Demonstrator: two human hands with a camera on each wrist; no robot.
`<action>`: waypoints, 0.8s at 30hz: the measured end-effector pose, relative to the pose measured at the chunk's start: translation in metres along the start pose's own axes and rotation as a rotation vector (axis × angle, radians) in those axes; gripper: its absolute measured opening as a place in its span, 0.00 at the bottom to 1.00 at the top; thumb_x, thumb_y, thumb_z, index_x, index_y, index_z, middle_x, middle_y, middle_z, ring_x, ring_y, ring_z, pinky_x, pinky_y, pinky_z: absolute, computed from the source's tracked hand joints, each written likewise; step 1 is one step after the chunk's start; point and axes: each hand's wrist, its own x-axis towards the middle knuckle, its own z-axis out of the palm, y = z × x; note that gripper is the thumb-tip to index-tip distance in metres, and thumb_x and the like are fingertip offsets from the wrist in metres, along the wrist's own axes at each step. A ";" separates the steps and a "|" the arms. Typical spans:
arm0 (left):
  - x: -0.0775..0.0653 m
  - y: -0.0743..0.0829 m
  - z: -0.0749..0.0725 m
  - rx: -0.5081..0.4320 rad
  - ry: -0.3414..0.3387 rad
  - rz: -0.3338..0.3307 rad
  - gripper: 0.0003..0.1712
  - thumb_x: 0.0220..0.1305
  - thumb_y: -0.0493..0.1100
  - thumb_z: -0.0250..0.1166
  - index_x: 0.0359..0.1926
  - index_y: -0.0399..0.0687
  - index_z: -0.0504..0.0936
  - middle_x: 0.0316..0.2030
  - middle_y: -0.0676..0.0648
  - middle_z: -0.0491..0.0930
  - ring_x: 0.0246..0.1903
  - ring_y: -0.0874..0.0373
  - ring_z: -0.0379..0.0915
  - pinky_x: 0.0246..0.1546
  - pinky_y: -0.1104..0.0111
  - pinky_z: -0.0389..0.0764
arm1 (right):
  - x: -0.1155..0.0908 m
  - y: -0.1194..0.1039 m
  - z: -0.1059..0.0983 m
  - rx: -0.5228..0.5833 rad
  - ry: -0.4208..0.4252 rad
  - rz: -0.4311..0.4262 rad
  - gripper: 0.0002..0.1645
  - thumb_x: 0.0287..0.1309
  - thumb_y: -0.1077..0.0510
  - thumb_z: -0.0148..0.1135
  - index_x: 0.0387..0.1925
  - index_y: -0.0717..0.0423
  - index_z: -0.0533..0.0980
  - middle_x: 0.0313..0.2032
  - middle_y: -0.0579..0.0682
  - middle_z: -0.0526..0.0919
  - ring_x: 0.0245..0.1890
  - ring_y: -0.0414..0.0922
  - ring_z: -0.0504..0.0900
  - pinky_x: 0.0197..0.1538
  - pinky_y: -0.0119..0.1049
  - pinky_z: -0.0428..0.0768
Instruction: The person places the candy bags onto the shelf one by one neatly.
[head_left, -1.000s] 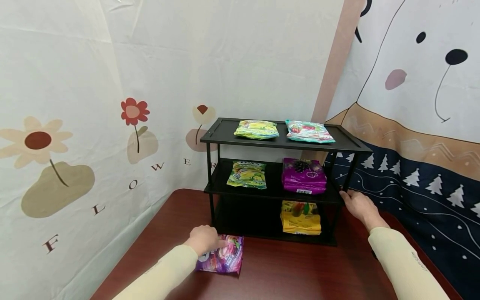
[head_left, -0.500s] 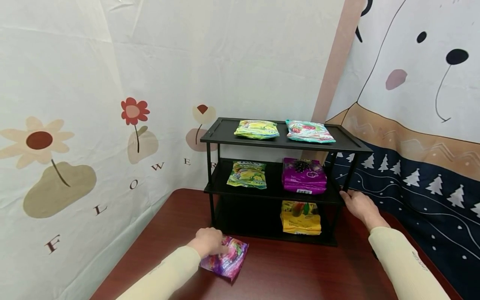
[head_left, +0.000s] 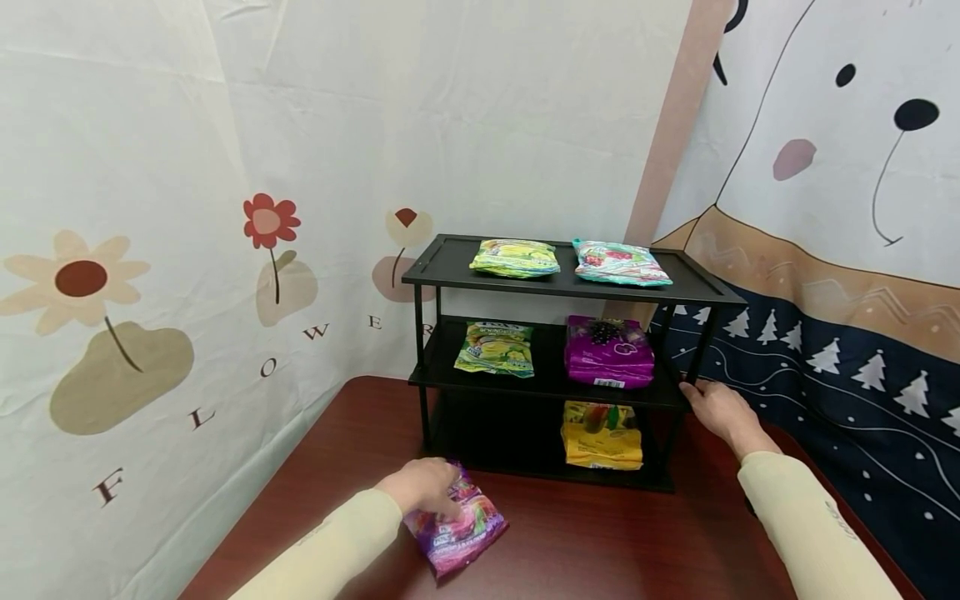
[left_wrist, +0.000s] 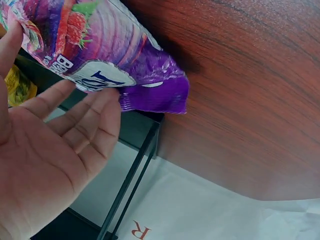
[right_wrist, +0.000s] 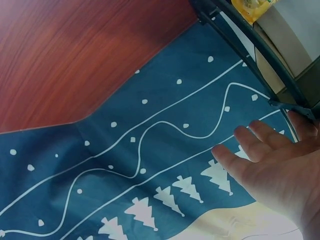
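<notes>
My left hand [head_left: 426,487] holds a glossy purple packet with berry pictures [head_left: 467,537] over the table, in front of the black rack's left half. Thumb and fingers lie at opposite sides of the packet [left_wrist: 100,45] in the left wrist view; its crimped end sticks out past the fingertips. My right hand [head_left: 723,415] touches the right side of the black three-tier rack [head_left: 480,383], by the middle shelf's corner. In the right wrist view several fingers of that hand [right_wrist: 280,160] are nearly straight and one meets the rack's frame; the thumb is hidden there.
On the top shelf lie a yellow-green packet [head_left: 514,259] and a teal-edged one [head_left: 622,264]. The middle shelf carries a green packet [head_left: 495,350] and a large purple one [head_left: 607,354]. A yellow packet [head_left: 602,437] sits at the bottom right. Printed cloth [head_left: 525,125] hangs behind.
The purple packet has turned in my left hand, its near end swinging toward the lower right, and the hand has shifted slightly right. My right hand stays at the rack.
</notes>
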 end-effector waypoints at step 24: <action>0.002 0.006 -0.004 -0.083 -0.104 0.199 0.31 0.50 0.35 0.72 0.57 0.64 0.83 0.59 0.55 0.78 0.62 0.51 0.70 0.62 0.55 0.70 | 0.000 0.000 0.001 0.015 0.018 -0.002 0.38 0.78 0.41 0.34 0.63 0.71 0.68 0.57 0.75 0.71 0.50 0.66 0.72 0.57 0.67 0.67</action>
